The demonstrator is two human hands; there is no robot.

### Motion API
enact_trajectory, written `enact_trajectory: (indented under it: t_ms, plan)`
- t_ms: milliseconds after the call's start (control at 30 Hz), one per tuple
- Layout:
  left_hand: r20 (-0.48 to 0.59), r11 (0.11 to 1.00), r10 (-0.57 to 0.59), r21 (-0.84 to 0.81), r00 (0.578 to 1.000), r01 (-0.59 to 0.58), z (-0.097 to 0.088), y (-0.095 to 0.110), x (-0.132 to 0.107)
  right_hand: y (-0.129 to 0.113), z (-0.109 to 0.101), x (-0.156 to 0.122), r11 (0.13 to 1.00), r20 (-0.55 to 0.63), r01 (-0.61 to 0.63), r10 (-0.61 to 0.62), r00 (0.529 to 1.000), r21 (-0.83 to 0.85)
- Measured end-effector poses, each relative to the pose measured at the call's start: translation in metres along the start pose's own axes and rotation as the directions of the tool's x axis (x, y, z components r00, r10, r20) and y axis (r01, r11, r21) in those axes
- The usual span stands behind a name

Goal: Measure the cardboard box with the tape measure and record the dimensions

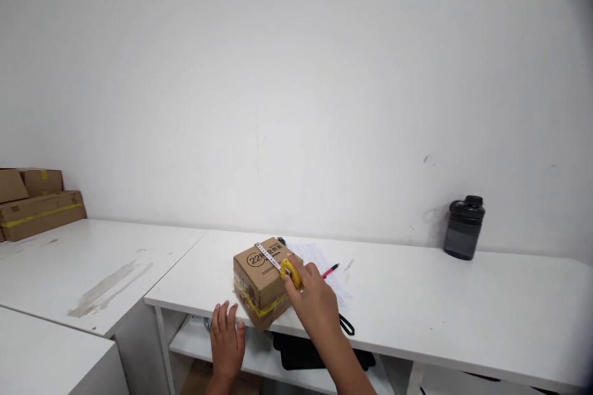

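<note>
A small cardboard box [260,281] with yellow tape stands near the front edge of the white table [440,302]. My right hand [315,302] is closed around a yellow tape measure [290,271] held at the box's right top edge. Its white blade [267,255] lies stretched across the top of the box. My left hand [227,339] rests with fingers spread at the table's front edge, just left of and below the box, touching or nearly touching its lower corner.
A sheet of paper [324,265] and a red pen [330,271] lie behind the box. A dark bottle [464,227] stands at the back right. Stacked cardboard boxes [37,203] sit on the adjoining table, far left. A shelf runs under the table.
</note>
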State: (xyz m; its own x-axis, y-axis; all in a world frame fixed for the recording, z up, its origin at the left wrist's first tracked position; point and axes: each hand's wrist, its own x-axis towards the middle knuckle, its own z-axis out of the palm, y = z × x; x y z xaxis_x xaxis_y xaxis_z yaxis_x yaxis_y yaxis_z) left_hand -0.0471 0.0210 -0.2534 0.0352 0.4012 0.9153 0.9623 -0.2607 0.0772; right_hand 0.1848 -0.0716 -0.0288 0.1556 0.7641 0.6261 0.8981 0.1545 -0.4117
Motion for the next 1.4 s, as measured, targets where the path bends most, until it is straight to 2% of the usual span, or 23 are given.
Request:
enact_trajectory:
  t_ms: [267,400,467,567,667,700,767,833,900,1000,1133,1200,1267,1300,1333,1367,1400]
  plan:
    - [0.052,0.998,-0.055,-0.032,0.997,0.057,-0.002,0.001,0.0,-0.001,0.011,-0.002,0.998,-0.062,0.047,-0.044,0.997,0.039]
    - [0.048,0.999,-0.035,-0.014,0.998,0.035,-0.006,0.003,0.002,0.008,0.003,-0.002,0.967,-0.1,0.031,-0.006,0.995,0.255]
    - [0.041,1.0,-0.027,-0.001,0.999,0.027,-0.008,0.004,0.003,0.025,-0.006,0.002,0.915,-0.154,-0.017,0.086,0.984,0.404]
    - [0.05,0.999,-0.035,-0.005,0.998,0.035,-0.009,0.005,0.004,0.076,-0.017,0.014,0.854,-0.186,-0.204,0.325,0.927,0.479]
    - [0.05,1.0,-0.019,-0.021,0.999,0.02,-0.008,0.004,0.004,0.151,-0.019,0.029,0.843,-0.184,-0.447,0.511,0.84,0.299]
    - [0.042,1.0,-0.011,-0.025,0.999,0.013,-0.006,0.003,0.005,0.177,-0.017,0.033,0.824,-0.151,-0.517,0.556,0.818,0.231]
    - [0.028,0.999,-0.007,-0.034,1.0,0.008,-0.003,0.002,0.005,0.222,-0.012,0.036,0.74,-0.04,-0.656,0.667,0.744,0.15]
    - [0.019,0.999,-0.017,-0.048,1.0,0.018,0.001,0.002,0.006,0.254,-0.006,0.032,0.674,0.016,-0.731,0.734,0.679,0.101]
    - [0.016,0.998,-0.02,-0.061,1.0,0.021,0.004,0.003,0.006,0.271,0.001,0.026,0.654,0.051,-0.756,0.754,0.655,0.036]
    - [0.02,0.997,-0.027,-0.072,0.999,0.028,0.005,0.004,0.007,0.276,0.009,0.023,0.693,0.086,-0.704,0.719,0.689,-0.154]
    - [0.035,0.996,-0.037,-0.079,0.999,0.04,0.005,0.005,0.009,0.26,0.019,0.042,0.711,0.106,-0.609,0.676,0.729,-0.351]
    - [0.036,0.996,-0.028,-0.08,0.999,0.031,0.006,0.004,0.01,0.246,0.026,0.056,0.757,0.07,-0.536,0.599,0.798,-0.373]
    - [0.024,0.996,-0.012,-0.083,1.0,0.014,0.007,0.002,0.01,0.231,0.035,0.069,0.853,0.137,-0.328,0.411,0.901,-0.405]
    - [0.016,0.996,0.0,-0.084,1.0,0.001,0.007,0.001,0.011,0.224,0.041,0.076,0.893,0.218,-0.194,0.301,0.929,-0.406]
    - [0.008,0.996,0.016,-0.086,1.0,-0.016,0.008,0.0,0.011,0.217,0.047,0.081,0.919,0.31,-0.074,0.205,0.928,-0.387]
    - [0.003,0.996,0.034,-0.087,0.999,-0.033,0.008,-0.001,0.012,0.211,0.054,0.087,0.935,0.393,0.011,0.139,0.909,-0.355]
    - [0.0,0.995,0.049,-0.086,0.999,-0.048,0.008,-0.001,0.012,0.207,0.06,0.091,0.944,0.451,0.06,0.099,0.887,-0.325]
